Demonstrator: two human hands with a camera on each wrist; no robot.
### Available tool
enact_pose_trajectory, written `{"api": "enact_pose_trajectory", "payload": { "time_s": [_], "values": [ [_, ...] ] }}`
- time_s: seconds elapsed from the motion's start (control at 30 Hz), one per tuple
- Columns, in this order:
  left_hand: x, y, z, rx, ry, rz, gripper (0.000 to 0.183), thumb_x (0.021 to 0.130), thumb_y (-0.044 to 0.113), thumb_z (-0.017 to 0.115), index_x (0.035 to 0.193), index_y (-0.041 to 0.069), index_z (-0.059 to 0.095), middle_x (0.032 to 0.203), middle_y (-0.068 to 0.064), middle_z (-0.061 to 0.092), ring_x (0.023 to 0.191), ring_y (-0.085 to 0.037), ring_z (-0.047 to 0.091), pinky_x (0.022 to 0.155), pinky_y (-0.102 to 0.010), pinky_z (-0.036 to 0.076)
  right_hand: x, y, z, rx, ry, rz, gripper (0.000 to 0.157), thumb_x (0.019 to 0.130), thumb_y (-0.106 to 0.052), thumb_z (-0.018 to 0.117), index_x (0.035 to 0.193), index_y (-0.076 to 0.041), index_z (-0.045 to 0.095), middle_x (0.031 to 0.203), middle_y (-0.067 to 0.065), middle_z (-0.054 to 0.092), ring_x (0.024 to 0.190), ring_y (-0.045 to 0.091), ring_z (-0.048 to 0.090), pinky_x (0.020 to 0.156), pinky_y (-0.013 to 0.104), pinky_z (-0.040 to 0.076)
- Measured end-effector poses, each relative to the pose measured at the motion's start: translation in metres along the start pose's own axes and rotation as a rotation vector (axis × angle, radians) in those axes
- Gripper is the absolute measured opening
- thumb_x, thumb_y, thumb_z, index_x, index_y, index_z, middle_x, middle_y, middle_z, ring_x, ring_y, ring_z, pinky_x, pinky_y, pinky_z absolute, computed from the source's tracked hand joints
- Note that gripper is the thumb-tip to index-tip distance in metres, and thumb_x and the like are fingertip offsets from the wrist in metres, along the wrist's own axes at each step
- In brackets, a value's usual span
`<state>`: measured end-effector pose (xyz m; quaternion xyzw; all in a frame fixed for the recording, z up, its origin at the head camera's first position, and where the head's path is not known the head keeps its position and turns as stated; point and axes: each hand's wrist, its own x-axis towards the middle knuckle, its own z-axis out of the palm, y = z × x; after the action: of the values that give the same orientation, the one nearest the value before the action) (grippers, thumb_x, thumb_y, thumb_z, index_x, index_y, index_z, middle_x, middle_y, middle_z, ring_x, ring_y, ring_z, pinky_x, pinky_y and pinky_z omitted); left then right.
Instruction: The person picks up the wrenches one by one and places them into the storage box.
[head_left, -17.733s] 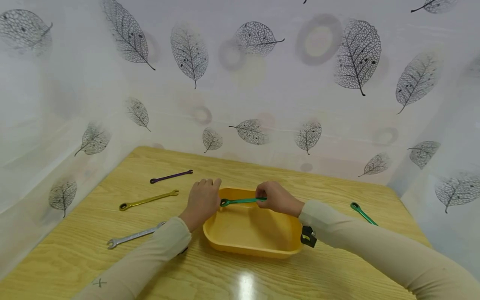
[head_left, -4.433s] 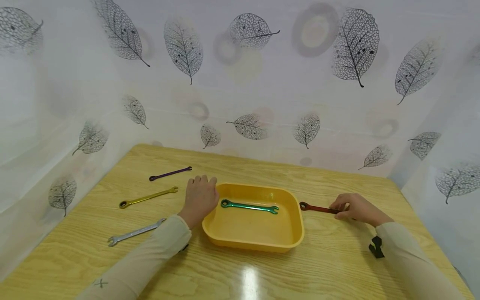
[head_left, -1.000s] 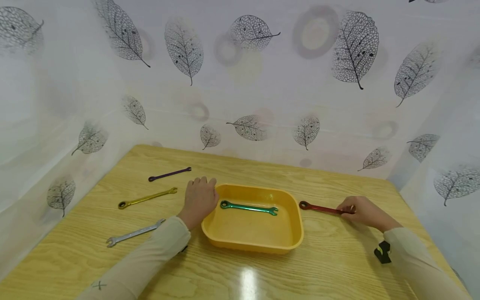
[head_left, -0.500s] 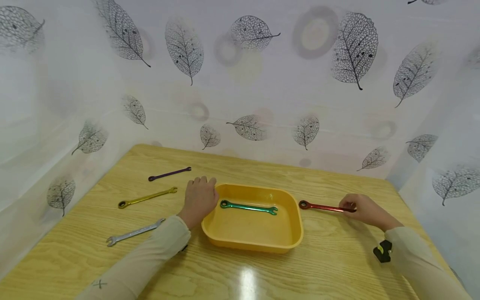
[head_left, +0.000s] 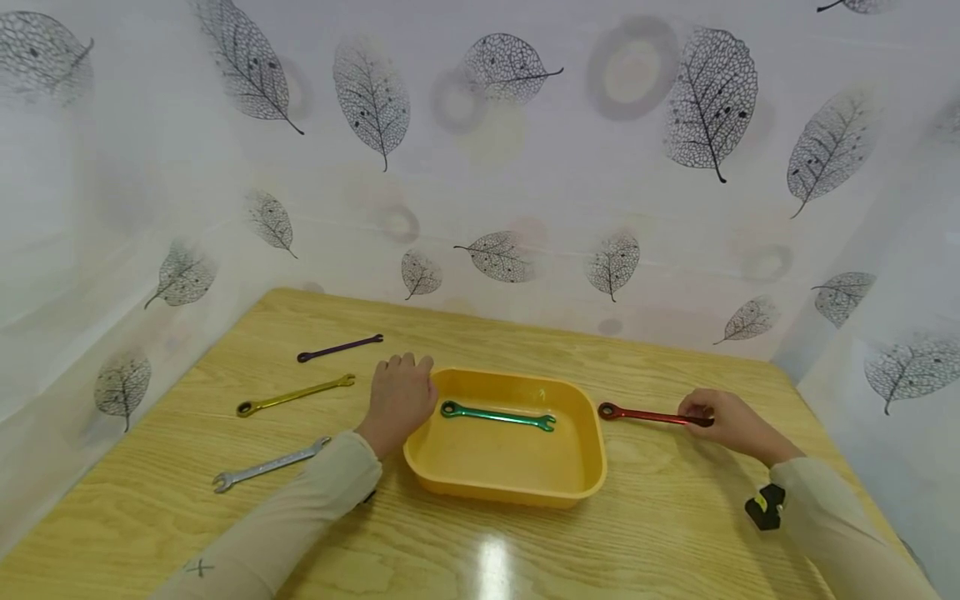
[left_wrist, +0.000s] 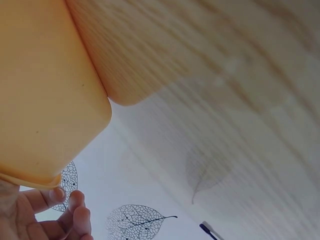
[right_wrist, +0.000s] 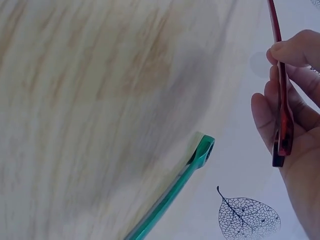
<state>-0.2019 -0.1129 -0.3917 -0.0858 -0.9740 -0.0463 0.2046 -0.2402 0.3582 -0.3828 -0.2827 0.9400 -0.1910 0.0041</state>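
Note:
At the left rim of the yellow plastic tray [head_left: 504,498], my left hand [head_left: 400,404] grips the edge; the left wrist view shows its fingers [left_wrist: 75,220] outside the rim, the thumb hidden. Inside the tray lies a green combination wrench [head_left: 498,416]. My right hand [head_left: 723,421] pinches a red ratcheting wrench [head_left: 647,414] near one end, its ring end pointing left beside the tray's right rim. In the right wrist view the thumb and fingers clasp the red wrench [right_wrist: 283,107]. A second green wrench [right_wrist: 172,195] is near that hand there; the head view hides it.
To the left on the wooden table [head_left: 525,575] lie a purple wrench [head_left: 340,347], a yellow wrench [head_left: 296,395] and a silver wrench [head_left: 270,465]. A leaf-patterned sheet [head_left: 502,175] hangs around the table's far side and sides.
Since the oldest frame, the green wrench from my right hand has come to lie in the tray, and that hand has moved right to the red wrench. Over the last second little moves.

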Motion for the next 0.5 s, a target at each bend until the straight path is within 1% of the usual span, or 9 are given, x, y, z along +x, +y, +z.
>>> {"api": "enact_pose_trajectory", "payload": {
  "time_s": [0.3, 0.5],
  "values": [
    [0.0007, -0.0003, 0.0008, 0.001, -0.029, -0.014, 0.013, 0.087, 0.018, 0.057, 0.095, 0.009, 0.061, 0.083, -0.011, 0.061, 0.075, -0.026, 0.056, 0.071, -0.041, 0.045, -0.0012, 0.004, 0.003, 0.021, 0.045, -0.053, 0.014, 0.08, 0.001, 0.068, 0.088, -0.01, 0.064, 0.078, -0.007, 0.055, 0.066, -0.007, 0.043, 0.055, 0.022, 0.042],
    [0.0007, -0.0001, 0.0001, 0.01, -0.038, -0.016, 0.013, 0.087, 0.019, 0.057, 0.095, 0.009, 0.061, 0.083, -0.011, 0.061, 0.076, -0.026, 0.057, 0.072, -0.04, 0.046, -0.0022, 0.0043, 0.0035, 0.028, 0.065, -0.061, 0.015, 0.079, 0.002, 0.068, 0.088, -0.009, 0.064, 0.079, -0.006, 0.056, 0.067, -0.007, 0.045, 0.055, 0.022, 0.043]
  ]
}}
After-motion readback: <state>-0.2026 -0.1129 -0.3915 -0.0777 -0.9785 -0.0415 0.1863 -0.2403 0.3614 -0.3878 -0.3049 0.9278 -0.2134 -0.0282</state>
